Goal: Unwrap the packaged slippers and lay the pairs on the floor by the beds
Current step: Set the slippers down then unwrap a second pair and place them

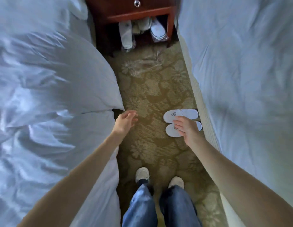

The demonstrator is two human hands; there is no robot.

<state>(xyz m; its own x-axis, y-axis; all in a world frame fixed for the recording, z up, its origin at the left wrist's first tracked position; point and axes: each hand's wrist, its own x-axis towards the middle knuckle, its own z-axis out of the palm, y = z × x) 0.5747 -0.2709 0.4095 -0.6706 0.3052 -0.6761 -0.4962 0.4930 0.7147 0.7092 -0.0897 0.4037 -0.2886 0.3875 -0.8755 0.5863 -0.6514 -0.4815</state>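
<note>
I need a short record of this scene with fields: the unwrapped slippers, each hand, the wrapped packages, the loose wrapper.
Unwrapped slippers: pair of white cloth slippers side by side on the patterned olive carpet, beside the right bed
Right hand: open, over the pair; contact unclear
Left hand: open, holds nothing, near the left bed
Still wrapped: plastic-wrapped white slippers in the open shelf of the red-brown wooden nightstand
Loose wrapper: clear plastic wrapper on the carpet before the nightstand

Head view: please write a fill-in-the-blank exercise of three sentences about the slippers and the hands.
1. The unwrapped slippers lie on the carpet beside the ____ bed.
2. The left hand holds ____.
3. The packaged slippers sit on the shelf under the ____ of the nightstand.
Missing words: right; nothing; drawer.
</note>
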